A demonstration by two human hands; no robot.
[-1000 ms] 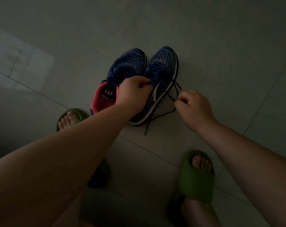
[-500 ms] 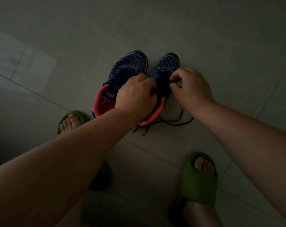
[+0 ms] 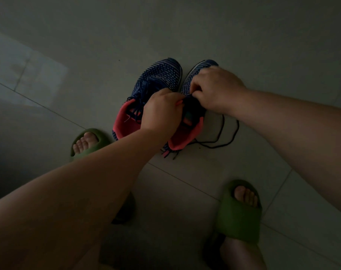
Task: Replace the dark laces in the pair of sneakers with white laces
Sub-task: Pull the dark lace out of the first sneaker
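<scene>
The floor (image 3: 243, 36) is made of big grey tiles with thin lines between them, and the room is dim. Two blue sneakers with pink insides stand side by side on the floor, toes pointing away from the person.

The left sneaker (image 3: 158, 78) has its dark lace in a loose tangle over the tongue. The right sneaker (image 3: 187, 131) is mostly hidden by the two hands, so only its toe and its pink heel opening show.

The left hand (image 3: 161, 114) is curled over the middle of the right sneaker. Its fingers fold in at the tongue, and it seems to be gripping the shoe there, but the fingertips are hidden. The right hand (image 3: 216, 88) is curled too. Its finger and thumb pinch something dark at the top of the tongue, where the two hands meet. It looks like the dark lace (image 3: 232, 139), but that spot is too dark to be sure.

The loose part of the lace lies on the floor in long loops beside the right sneaker's heel. Its ends lie just behind the heel.

Nearer the person are two feet in green slippers, the left one (image 3: 87, 141) partly behind the left arm and the right one (image 3: 239, 211) out in the open.
</scene>
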